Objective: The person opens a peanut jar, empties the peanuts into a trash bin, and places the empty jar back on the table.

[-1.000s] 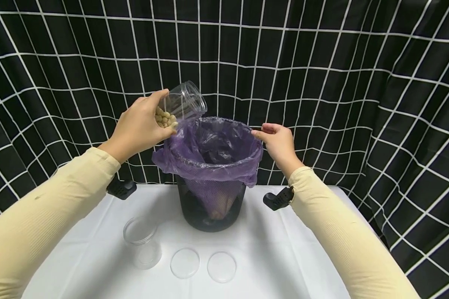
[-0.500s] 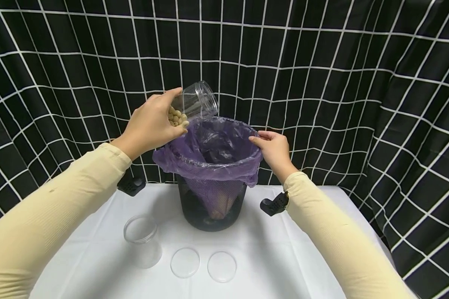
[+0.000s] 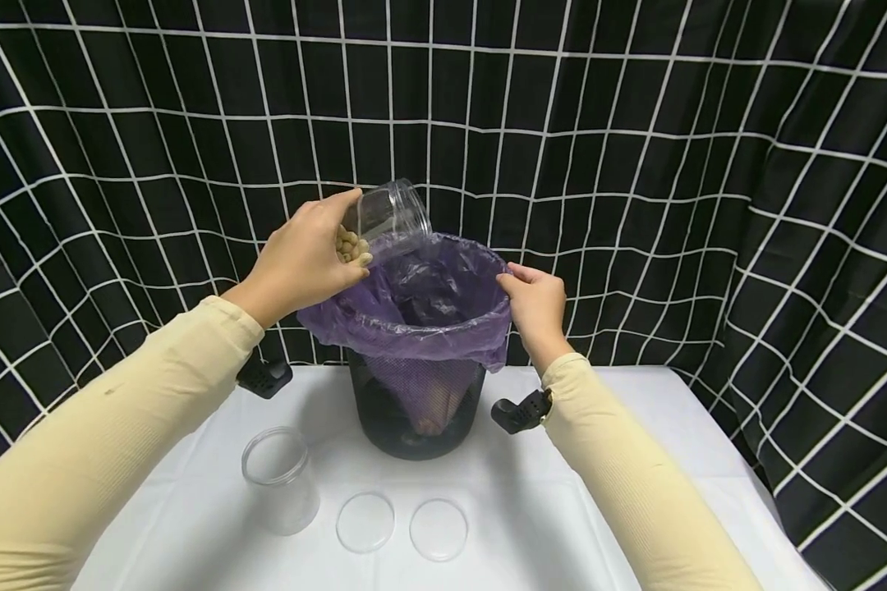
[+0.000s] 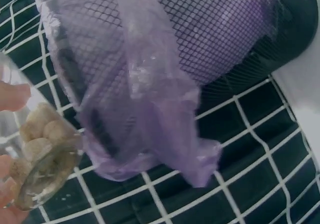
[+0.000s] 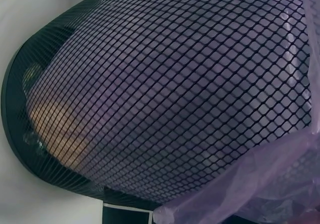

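Two hands are working: the left hand (image 3: 303, 263) is gripping the tilted jar (image 3: 384, 215) of nuts. The right hand (image 3: 535, 302) is pinching the purple bag (image 3: 414, 328) at the rim. Tilting slowly, mouth over the opening, seems best.

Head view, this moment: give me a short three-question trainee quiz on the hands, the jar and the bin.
1. True or false: the left hand holds a clear plastic jar of pale nuts tilted toward the black mesh wastebasket.
2. What does the right hand grip? A) a round clear lid B) the rim of the purple plastic bin liner C) the empty clear jar
3. Fill in: on the white tablecloth, beside the empty clear jar, lie ___ round clear lids.

Key: 1 true; 2 B; 3 two.
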Available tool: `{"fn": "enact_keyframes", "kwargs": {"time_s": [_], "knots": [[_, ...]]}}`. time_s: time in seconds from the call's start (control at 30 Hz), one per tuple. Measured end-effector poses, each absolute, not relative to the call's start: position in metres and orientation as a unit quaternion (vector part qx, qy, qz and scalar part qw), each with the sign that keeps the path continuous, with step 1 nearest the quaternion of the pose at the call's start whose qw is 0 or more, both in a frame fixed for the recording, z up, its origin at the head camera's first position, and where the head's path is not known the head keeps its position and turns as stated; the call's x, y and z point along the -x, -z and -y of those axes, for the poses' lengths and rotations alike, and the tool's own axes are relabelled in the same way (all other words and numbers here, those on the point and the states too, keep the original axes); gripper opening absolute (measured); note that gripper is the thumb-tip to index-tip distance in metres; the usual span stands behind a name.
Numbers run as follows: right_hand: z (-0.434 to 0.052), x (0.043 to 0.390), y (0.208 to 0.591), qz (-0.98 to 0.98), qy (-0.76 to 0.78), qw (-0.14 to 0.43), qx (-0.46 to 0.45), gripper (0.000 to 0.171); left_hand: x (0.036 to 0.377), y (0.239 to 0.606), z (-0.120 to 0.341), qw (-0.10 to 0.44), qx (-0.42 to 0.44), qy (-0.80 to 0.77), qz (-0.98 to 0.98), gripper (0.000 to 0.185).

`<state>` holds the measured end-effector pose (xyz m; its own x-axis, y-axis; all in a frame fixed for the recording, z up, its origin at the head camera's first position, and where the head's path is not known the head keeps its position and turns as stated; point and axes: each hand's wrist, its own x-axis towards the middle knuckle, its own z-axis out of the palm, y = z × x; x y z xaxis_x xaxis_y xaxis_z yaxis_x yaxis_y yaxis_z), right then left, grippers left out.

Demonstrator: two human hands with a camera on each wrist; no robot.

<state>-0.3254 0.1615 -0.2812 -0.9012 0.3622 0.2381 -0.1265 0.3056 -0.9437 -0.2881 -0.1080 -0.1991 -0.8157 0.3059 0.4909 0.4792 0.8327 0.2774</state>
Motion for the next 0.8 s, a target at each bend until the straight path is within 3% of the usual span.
{"fn": "enact_keyframes", "kwargs": {"time_s": [0.1,0.27,0.47,0.7,0.8], "knots": [[-0.161,0.324,0.280,0.784,-0.578,0.213,0.077,0.035,0.285,0.188,0.108,0.235,0.213,0.224,0.922,0.084],[-0.164,0.323,0.278,0.792,-0.565,0.218,0.075,0.036,0.289,0.175,0.101,0.322,0.221,0.235,0.890,0.083],[-0.165,0.322,0.278,0.807,-0.547,0.211,0.073,0.036,0.297,0.199,0.093,0.255,0.275,0.132,0.918,0.074],[-0.168,0.321,0.276,0.817,-0.529,0.216,0.072,0.036,0.298,0.186,0.092,0.378,0.276,0.184,0.864,0.072],[-0.168,0.323,0.276,0.818,-0.525,0.223,0.069,0.035,0.300,0.184,0.091,0.362,0.267,0.177,0.876,0.073]]}}
